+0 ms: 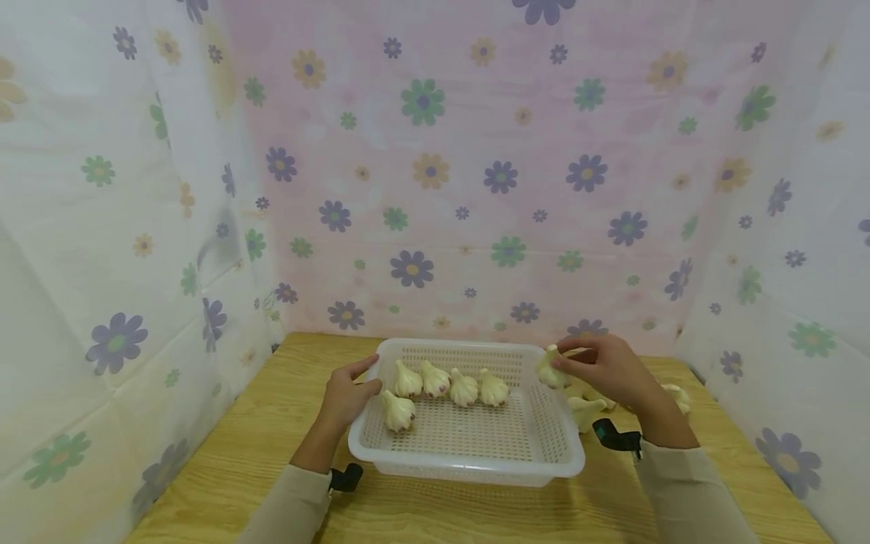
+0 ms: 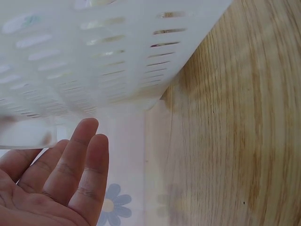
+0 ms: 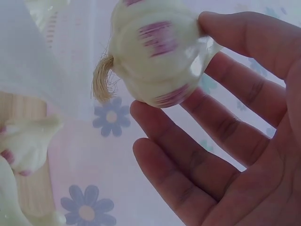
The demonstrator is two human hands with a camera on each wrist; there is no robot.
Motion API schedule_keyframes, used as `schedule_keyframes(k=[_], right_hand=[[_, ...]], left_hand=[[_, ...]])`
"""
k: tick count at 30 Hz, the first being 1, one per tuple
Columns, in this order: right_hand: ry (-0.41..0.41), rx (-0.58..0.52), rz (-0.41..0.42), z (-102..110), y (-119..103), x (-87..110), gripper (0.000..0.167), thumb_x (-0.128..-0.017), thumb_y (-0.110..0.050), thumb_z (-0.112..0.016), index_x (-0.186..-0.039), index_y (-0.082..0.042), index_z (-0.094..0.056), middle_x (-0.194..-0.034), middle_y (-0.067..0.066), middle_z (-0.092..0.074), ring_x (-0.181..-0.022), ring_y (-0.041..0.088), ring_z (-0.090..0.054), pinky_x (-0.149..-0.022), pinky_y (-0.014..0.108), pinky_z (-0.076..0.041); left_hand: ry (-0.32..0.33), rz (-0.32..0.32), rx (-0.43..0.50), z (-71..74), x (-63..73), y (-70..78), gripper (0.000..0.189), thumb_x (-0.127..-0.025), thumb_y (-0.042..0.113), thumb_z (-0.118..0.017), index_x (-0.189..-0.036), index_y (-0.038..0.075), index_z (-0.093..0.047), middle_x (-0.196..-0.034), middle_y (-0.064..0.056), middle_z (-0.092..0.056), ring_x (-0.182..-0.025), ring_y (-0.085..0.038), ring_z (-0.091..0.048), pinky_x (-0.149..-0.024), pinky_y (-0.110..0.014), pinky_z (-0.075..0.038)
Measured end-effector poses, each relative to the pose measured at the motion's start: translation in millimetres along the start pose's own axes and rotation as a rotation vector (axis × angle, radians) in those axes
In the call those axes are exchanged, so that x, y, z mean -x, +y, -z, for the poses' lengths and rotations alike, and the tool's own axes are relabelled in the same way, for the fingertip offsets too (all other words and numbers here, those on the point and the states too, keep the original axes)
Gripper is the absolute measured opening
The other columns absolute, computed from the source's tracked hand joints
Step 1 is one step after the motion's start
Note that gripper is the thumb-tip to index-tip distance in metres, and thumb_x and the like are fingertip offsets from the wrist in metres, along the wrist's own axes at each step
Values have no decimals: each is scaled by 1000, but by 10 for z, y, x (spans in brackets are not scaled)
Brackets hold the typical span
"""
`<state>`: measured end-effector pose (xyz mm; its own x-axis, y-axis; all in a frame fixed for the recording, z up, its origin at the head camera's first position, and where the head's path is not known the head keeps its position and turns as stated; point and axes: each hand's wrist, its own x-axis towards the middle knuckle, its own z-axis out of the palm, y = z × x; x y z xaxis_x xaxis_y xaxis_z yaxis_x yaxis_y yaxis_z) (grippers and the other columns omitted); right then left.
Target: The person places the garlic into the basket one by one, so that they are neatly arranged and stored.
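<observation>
Near the right rim of a white plastic basket, my right hand pinches a garlic bulb between thumb and fingers. The right wrist view shows this bulb with purple streaks and a tuft of tan root fibres. My left hand holds the basket's left rim, thumb at the edge; its other fingers lie along the outside of the wall. Inside the basket are several pale garlic bulbs, most in a row toward the back and one nearer the left front.
More garlic bulbs lie on the wooden table right of the basket, partly hidden by my right hand and wrist. Another shows beyond my right wrist. Flower-patterned cloth hangs behind the table and at both sides.
</observation>
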<state>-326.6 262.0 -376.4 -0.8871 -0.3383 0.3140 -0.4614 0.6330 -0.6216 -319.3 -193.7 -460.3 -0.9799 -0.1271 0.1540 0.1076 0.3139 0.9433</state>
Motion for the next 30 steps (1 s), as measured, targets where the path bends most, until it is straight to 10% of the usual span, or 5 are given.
schedule_keyframes(k=[30], right_hand=[[-188,38,117,-510,-445,-594,32,-93,-37,-76,-118,-18,-77,-117,2,-76,-103,21,-73,-85,42,-61]], left_hand=[[-4,-15,5,-12,-24,-19,61,-84,10,-65,-144,17,-63,-155,-18,-51,-108,-32,-74,-77,-46,-65]])
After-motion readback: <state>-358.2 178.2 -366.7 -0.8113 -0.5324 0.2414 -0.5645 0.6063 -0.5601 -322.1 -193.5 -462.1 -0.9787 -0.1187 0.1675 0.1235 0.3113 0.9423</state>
